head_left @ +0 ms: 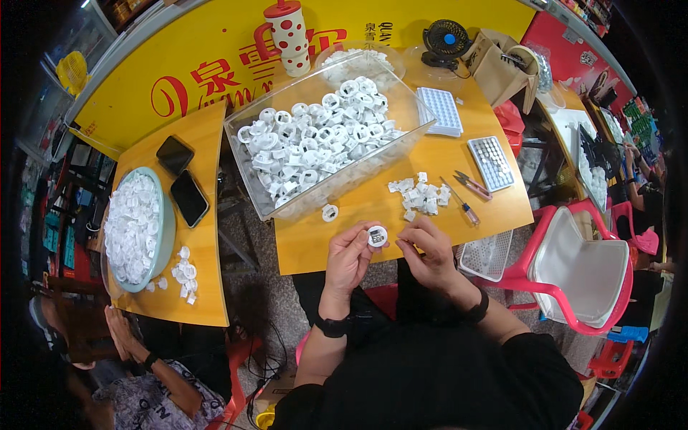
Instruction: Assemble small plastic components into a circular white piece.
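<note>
Between thumb and fingers, my left hand [347, 259] holds a small round white digital display module [377, 236] with a dark little screen facing up. Just to its right is my right hand [428, 252], thumb and fingertips drawn together close to the module's edge; whatever they may pinch is too small to see. Beyond my hands lies a small pile of white plastic pieces [423, 196]. One loose round white part [330, 213] sits near the bin. A large clear plastic bin [401, 141] holds a heap of round white housings [315, 143].
Right of the pile lie a screwdriver [469, 212], pliers [473, 187] and a tray of button cells [491, 163]. Farther back are stacked trays [439, 111], a fan [446, 39] and a dotted tumbler [289, 39]. Leftward, another person's hands [122, 333] are near a basin [166, 222] and phones [189, 198].
</note>
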{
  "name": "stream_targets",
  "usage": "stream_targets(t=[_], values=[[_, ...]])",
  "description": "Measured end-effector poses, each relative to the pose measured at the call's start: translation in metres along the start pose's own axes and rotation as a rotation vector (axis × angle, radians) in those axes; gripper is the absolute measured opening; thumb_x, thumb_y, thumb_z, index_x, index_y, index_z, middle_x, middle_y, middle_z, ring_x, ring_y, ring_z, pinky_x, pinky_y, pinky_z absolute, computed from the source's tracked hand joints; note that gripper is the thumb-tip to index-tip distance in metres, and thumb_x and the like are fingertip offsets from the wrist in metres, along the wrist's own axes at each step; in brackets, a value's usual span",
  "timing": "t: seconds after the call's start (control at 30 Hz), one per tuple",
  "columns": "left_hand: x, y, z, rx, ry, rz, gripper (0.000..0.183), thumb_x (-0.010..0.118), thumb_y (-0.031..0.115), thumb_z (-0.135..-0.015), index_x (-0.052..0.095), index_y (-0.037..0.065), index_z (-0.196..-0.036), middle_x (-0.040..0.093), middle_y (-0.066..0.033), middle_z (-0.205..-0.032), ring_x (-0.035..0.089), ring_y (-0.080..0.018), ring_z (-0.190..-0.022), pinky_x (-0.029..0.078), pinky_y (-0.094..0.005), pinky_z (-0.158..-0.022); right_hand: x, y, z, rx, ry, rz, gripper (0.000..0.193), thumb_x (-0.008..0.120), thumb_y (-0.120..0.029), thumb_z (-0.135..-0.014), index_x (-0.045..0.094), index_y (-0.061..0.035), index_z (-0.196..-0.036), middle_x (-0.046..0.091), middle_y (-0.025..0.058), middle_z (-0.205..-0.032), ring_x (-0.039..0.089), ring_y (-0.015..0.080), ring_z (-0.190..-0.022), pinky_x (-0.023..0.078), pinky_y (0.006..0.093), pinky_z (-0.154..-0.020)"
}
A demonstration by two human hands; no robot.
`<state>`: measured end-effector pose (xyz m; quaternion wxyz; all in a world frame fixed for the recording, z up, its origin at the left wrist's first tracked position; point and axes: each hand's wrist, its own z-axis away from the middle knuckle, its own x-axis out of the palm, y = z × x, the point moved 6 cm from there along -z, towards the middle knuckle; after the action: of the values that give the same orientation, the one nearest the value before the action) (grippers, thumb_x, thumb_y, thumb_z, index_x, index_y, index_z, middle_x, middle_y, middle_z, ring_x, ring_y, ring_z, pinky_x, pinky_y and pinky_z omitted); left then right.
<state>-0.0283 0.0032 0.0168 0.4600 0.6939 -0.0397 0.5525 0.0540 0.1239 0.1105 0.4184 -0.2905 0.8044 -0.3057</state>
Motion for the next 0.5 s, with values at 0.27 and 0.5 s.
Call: stream_targets(t=[0.27, 0.5], values=[[0.003, 0.003, 0.000, 0.041, -0.019, -0.050, 0.028, 0.056, 0.004, -0.091, 0.058, -0.007, -0.117, 0.063, -0.0134, -0.109, 0.064, -0.0204, -0.091, 0.048, -0.0254, -0.075, -0.033, 0.055, 0.024, 0.259, 0.063, 0.137, 0.005, 0.062, 0.000, -0.080, 0.059, -0.0013, -0.084, 0.055, 0.0120, -0.079, 0.058, 0.0278, -0.070, 0.045, 0.0335, -0.059], [0.004, 0.002, -0.002, 0.005, -0.013, -0.020, 0.029, 0.055, 0.003, -0.092, 0.057, -0.007, -0.119, 0.065, -0.0165, -0.107, 0.064, -0.0203, -0.086, 0.051, -0.0253, -0.073, -0.020, 0.040, -0.009, 0.022, -0.091, 0.448, 0.021, 0.060, 0.000, -0.073, 0.064, -0.0088, -0.091, 0.056, 0.0139, -0.098, 0.058, 0.0298, -0.086, 0.047, 0.0371, -0.069]])
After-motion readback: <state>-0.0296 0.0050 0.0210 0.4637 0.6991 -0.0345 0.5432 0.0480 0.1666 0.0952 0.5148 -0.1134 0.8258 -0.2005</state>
